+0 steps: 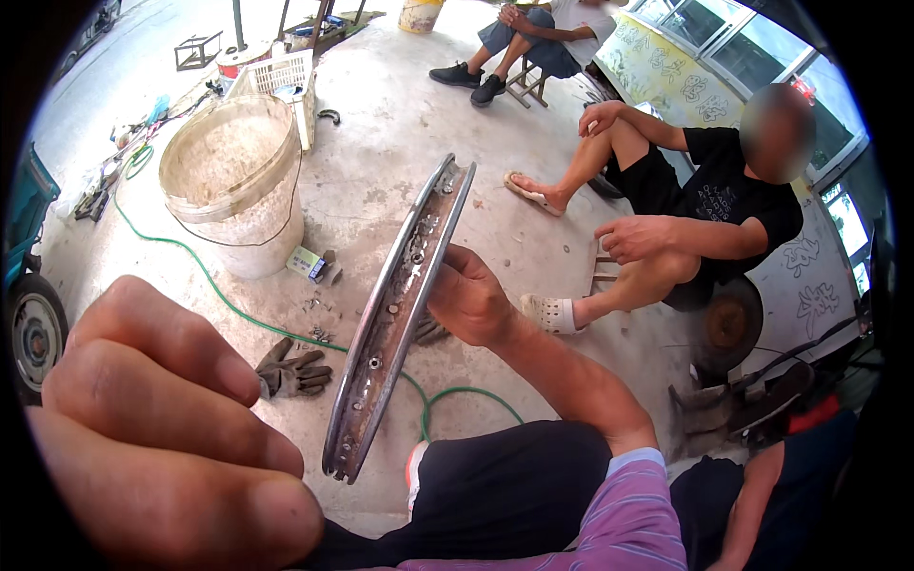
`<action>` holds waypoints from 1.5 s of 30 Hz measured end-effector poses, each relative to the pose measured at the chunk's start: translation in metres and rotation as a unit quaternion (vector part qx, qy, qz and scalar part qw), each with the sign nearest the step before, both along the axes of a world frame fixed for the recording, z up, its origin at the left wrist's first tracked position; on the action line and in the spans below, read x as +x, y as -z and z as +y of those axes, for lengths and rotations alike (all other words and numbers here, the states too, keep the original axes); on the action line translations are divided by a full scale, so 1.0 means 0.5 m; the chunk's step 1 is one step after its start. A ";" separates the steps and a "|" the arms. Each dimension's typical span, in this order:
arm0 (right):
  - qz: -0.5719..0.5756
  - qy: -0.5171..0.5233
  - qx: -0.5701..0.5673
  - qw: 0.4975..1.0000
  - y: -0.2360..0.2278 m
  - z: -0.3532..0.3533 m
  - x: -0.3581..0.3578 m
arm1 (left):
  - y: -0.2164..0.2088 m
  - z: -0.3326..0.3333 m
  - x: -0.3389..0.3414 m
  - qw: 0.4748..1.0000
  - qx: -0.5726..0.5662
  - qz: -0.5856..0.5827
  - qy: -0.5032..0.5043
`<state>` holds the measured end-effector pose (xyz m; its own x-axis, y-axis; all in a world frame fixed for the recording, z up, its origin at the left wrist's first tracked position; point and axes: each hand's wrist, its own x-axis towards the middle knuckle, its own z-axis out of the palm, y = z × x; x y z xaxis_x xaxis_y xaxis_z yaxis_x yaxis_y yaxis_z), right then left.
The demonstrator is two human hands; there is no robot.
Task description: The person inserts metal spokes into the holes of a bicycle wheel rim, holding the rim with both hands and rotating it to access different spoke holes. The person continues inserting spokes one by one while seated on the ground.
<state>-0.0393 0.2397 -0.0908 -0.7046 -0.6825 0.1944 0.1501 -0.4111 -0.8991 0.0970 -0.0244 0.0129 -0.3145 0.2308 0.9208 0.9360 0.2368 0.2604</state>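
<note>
Right hand (pixel 471 305) has its fingers clamped around the wheel rim (pixel 400 314), holding it edge-on and tilted over the concrete floor (pixel 381 181). Left hand (pixel 162 428) is huge and close to the camera, fingers curled, holding nothing I can see. I'd say keep that grip mid-rim so it doesn't swing. Around it: green hose (pixel 190 262), work gloves (pixel 290 371), white bucket (pixel 238 181), people sitting.

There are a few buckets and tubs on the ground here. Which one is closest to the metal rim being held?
The big whitish bucket, standing upright left of the rim that the right hand holds. The yellow bucket and red-rimmed tub sit farther back.
</note>
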 end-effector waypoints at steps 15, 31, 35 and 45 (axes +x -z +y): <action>-0.019 0.025 0.040 0.999 -0.003 0.001 -0.001 | -0.001 0.019 -0.003 0.999 -0.023 -0.018 0.013; -0.019 0.006 0.028 0.999 -0.004 0.005 -0.004 | -0.005 0.002 -0.017 0.999 -0.031 -0.017 0.022; -0.033 -0.002 0.017 0.999 0.006 0.003 -0.004 | -0.019 -0.001 -0.008 0.999 -0.029 -0.014 0.033; -0.104 -0.027 -0.034 0.994 0.004 0.012 -0.018 | 0.013 0.129 -0.116 0.989 -0.132 -0.065 0.028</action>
